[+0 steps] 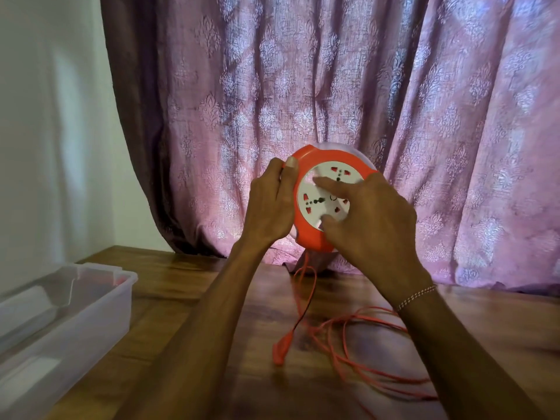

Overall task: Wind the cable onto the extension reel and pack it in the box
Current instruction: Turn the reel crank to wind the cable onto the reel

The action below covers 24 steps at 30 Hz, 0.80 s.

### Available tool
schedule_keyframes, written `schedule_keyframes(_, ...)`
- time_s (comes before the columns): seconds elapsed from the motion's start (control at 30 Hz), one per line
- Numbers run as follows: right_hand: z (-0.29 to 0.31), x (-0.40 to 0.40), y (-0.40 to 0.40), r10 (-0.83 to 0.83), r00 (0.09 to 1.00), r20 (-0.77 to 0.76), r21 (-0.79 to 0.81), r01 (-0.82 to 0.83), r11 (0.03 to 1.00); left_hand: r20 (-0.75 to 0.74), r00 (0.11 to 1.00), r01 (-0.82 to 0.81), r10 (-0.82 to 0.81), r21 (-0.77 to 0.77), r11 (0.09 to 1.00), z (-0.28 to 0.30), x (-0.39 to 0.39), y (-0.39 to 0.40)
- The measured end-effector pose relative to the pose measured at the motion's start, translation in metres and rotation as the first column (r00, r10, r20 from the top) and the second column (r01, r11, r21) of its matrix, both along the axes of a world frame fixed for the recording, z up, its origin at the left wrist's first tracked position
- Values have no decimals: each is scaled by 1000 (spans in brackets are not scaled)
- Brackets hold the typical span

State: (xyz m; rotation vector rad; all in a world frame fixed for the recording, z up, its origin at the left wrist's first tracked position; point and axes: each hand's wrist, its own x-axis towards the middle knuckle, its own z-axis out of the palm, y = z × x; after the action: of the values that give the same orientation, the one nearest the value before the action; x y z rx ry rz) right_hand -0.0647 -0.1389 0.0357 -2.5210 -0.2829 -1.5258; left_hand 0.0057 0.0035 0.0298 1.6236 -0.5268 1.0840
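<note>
Fingers of the left hand [269, 204] curl round the rim of the round orange-and-white plastic extension reel [309, 231]; right of them, the right hand [372, 219] presses spread fingertips on its socket face. Below, most of the thin orange cable [339, 356] lies loose, unwound. Far left, the clear plastic box [100, 316] waits.

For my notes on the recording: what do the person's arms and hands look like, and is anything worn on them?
Both forearms are bare, with no sleeves in view. The right hand has a thin beaded bracelet, pink and white, at the wrist. The left hand shows no ring, watch or glove.
</note>
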Motion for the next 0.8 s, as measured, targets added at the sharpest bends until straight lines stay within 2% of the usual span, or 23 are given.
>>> schedule_keyframes(0.07, 0, 2, 2, -64, 995, 75, 122, 55, 991, -5, 1000, -5, 5, 1, 1000, 1, -1, 0)
schedule_keyframes(0.13, 1, 2, 1, -73, 987, 143, 169, 49, 984, -6, 1000, 2, -2, 2, 1000, 1, -1, 0)
schedule_keyframes(0.3, 6, 3, -6, 17, 997, 74, 31, -20, 999, 1, 1000, -9, 9, -1, 1000, 0, 1, 2)
schedule_keyframes(0.43, 13, 2, -16, 199, 979, 43, -94, -194, 976, -5, 1000, -8, 8, -19, 1000, 1, 0, 3)
schedule_keyframes(0.5, 14, 3, -19, 268, 963, -37, -178, -270, 946, -4, 1000, -2, 2, -27, 1000, 1, -1, 3)
schedule_keyframes(0.57, 14, 1, -18, 202, 966, -164, -255, -239, 937, 1, 1000, 1, -1, -30, 1000, 1, -1, 3)
schedule_keyframes(0.63, 12, 1, -15, 98, 969, -226, -299, -165, 940, -1, 1000, 7, -7, -21, 1000, 1, -1, 3)
schedule_keyframes(0.8, 9, 3, -12, 85, 993, -87, -272, -106, 956, -10, 1000, 20, -20, 0, 1000, 1, 0, 3)
